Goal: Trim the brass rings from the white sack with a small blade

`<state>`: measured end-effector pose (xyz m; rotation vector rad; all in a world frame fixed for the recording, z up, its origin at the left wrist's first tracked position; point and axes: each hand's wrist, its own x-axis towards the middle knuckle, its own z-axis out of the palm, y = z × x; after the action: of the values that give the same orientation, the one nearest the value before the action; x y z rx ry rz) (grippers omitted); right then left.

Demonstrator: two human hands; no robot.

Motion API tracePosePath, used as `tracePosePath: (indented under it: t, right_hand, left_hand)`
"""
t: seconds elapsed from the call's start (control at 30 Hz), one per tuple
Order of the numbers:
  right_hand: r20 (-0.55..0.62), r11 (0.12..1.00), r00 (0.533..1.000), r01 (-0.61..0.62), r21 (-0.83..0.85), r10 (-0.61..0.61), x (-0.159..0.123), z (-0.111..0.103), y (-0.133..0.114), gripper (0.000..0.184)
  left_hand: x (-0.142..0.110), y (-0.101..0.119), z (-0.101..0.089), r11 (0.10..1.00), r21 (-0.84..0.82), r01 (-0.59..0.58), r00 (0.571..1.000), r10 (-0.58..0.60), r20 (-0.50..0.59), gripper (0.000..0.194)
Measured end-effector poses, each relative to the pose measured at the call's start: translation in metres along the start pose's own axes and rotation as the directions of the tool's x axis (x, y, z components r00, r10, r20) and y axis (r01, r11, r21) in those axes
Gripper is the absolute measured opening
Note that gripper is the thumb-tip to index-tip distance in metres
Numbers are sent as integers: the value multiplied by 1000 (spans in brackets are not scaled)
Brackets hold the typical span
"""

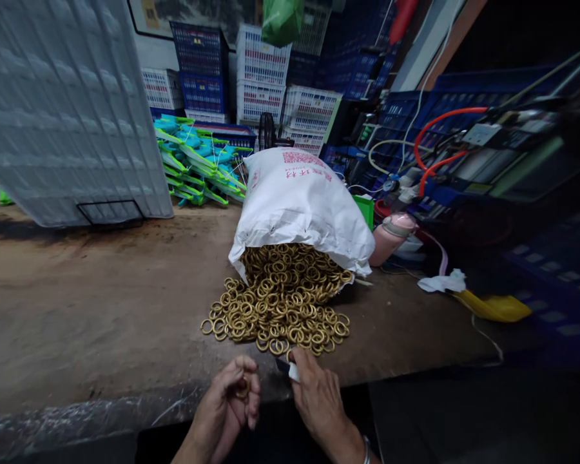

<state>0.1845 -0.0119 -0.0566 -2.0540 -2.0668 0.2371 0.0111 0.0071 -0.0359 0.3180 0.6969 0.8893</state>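
Note:
A white woven sack (299, 193) lies on its side on the workbench, its mouth towards me. Many brass-coloured rings (275, 309) spill out of it into a loose heap near the bench's front edge. My left hand (229, 403) is palm-up just in front of the heap, fingers curled around a brass-coloured ring (242, 388). At the heap's near edge, my right hand (316, 393) has its fingertips pressed together beside the nearest rings. Something white (294, 372) is at its thumb, and a small dark piece (282, 365) is beside it; what the fingers grip is unclear.
A tall translucent ribbed panel (77, 116) stands at left on the wooden bench (101, 290). Behind are bright green and blue plastic pieces (198, 161) and stacked crates (263, 71). A pink bottle (391, 238), red hoses (423, 154) and a yellow strip (495, 307) are at right.

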Motion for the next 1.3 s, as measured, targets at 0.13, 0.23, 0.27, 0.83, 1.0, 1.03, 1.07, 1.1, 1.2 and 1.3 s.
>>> tracePosePath:
  t: [0.13, 0.23, 0.27, 0.83, 1.0, 1.03, 1.07, 1.1, 1.2, 1.3]
  right_hand:
    - [-35, 998, 999, 33, -47, -35, -2, 13, 8, 33]
    - [-36, 998, 999, 29, -61, -31, -3, 13, 7, 34]
    - [-30, 998, 999, 24, -63, -26, -2, 11, 5, 35]
    - [-113, 992, 987, 110, -58, -116, -13, 18, 15, 43]
    - [-1, 957, 998, 60, 284, -62, 2, -6, 8, 28]
    - [34, 922, 998, 33, 385, -50, 6, -13, 4, 21]
    - [73, 875, 997, -6, 483, -34, 10, -20, 1, 16]
    - [114, 818, 993, -41, 574, -30, 13, -25, -1, 15]
    - [215, 626, 975, -138, 767, -48, 18, -28, -6, 23]
    - [266, 480, 962, -206, 852, -60, 18, -18, -6, 26]
  left_hand:
    - [7, 0, -3, 984, -146, 102, 995, -100, 18, 24]
    - [10, 2, 1, 990, -101, 99, 994, -102, -29, 21]
    - [11, 2, 4, 994, -60, 91, 995, -94, -40, 19]
    - [13, -1, 9, 989, 143, 28, 998, -20, -56, 18]
    - [18, -8, 11, 943, 331, -33, 997, 54, -54, 29]
    - [19, -9, 12, 920, 389, -44, 996, 69, -49, 34]
    - [20, -11, 12, 896, 441, -54, 996, 78, -36, 38]
    - [21, -11, 13, 873, 483, -57, 997, 76, -19, 40]
    - [21, -11, 15, 835, 549, -46, 999, 45, 16, 39]
    - [20, -9, 16, 826, 564, -6, 1000, 21, -21, 35]
